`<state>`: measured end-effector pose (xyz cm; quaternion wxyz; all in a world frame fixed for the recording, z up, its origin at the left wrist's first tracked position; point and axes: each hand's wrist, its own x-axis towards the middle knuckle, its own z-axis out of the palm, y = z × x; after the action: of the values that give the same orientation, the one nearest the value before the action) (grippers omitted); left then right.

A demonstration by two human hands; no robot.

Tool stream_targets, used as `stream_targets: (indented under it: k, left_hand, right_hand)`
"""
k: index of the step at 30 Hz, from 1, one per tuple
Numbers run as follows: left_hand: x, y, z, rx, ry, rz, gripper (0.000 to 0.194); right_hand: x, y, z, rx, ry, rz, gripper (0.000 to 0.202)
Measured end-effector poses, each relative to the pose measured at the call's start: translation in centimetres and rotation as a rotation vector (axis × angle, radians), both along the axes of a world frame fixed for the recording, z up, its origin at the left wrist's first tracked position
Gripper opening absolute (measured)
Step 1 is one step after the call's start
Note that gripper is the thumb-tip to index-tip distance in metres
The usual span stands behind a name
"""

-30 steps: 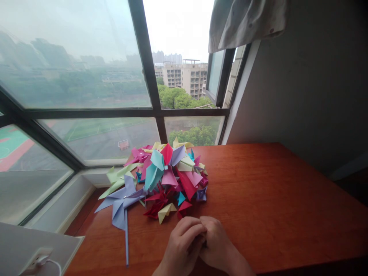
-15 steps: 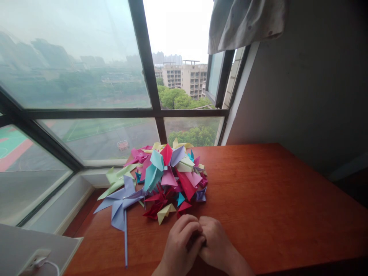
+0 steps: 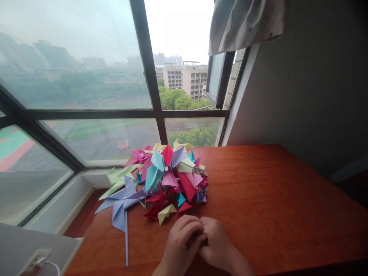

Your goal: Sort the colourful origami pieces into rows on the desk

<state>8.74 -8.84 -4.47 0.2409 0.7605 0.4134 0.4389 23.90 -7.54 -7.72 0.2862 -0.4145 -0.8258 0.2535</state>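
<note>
My left hand (image 3: pixel 181 242) and my right hand (image 3: pixel 216 243) are together at the table's near edge, fingers curled and knuckles touching. A dark gap shows between the left thumb and forefinger, and no object appears in either hand. Just beyond them lies a heap of folded paper pieces: a pale yellow one (image 3: pixel 166 213), a red one (image 3: pixel 184 207), a purple one (image 3: pixel 201 195) and several more. A turquoise pinwheel blade (image 3: pixel 154 176) stands out on top. To the left, a lavender pinwheel (image 3: pixel 124 198) lies with its paper stick (image 3: pixel 126 241) pointing toward me.
The reddish-brown wooden table (image 3: pixel 276 199) extends right to a grey wall (image 3: pixel 310 96). Framed windows (image 3: pixel 86 53) rise behind the heap, with a grey curtain (image 3: pixel 244 27) hanging above. At lower left, a white cable (image 3: pixel 50 263) is plugged into a wall socket (image 3: pixel 36 262).
The whole view has shifted very slightly. My hands keep the same clasped pose, and the paper pieces lie as before.
</note>
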Motion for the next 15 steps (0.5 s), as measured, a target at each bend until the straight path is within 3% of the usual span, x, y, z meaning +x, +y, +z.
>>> stream_targets:
  k: [5,11,15]
  left_hand:
    - [0.0,-0.4,0.1,-0.085,-0.03,-0.006,0.014]
    - [-0.6,-0.8,1.3,-0.232,-0.02,-0.19,0.017]
    - [-1.1,-0.8,1.9,-0.246,-0.044,-0.216,0.012]
  right_hand:
    - [0.0,-0.1,-0.1,0.055,-0.048,0.01,0.005]
    - [-0.3,-0.9,1.0,0.095,-0.103,0.088,0.013]
    - [-0.6,-1.2,1.5,0.162,-0.114,0.113,0.006]
